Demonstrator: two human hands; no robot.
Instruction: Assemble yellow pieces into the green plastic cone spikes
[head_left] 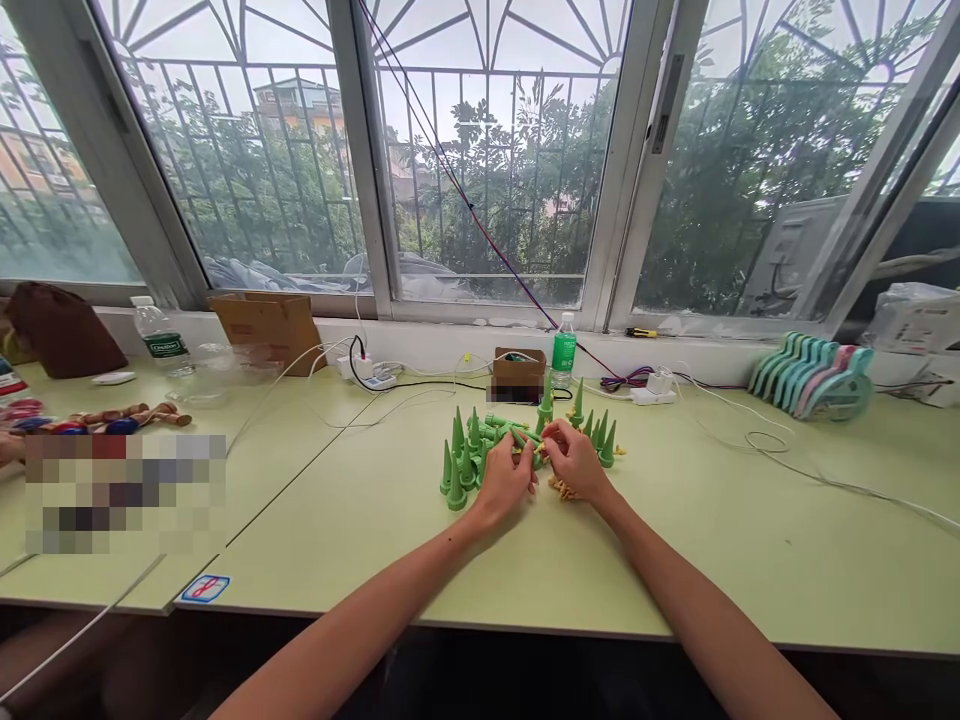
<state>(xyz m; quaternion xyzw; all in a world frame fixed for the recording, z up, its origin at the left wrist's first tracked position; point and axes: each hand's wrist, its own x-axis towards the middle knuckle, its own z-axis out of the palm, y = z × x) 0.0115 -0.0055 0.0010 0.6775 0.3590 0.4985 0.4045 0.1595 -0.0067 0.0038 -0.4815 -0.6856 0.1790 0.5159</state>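
Note:
My left hand [501,482] is closed around a green plastic spike [526,435], which lies slanted across its fingertips. Fingers of my right hand [579,462] pinch at the right end of that spike, where a bit of yellow shows; the exact piece is too small to make out. Several green cone-shaped spikes [455,488] stand upright to the left of my hands, and others lie on their sides behind them. More upright green spikes [609,445] stand beyond my right hand. Beneath that hand sits a small heap of tan-yellow pieces [562,488], partly covered.
A green-labelled water bottle [564,350] and a small cardboard box [519,372] stand behind the spikes. White cables [810,465] run over the table at right, near teal and pink plastic items [814,378]. At far left, another person's hand [10,448] is near wooden pieces.

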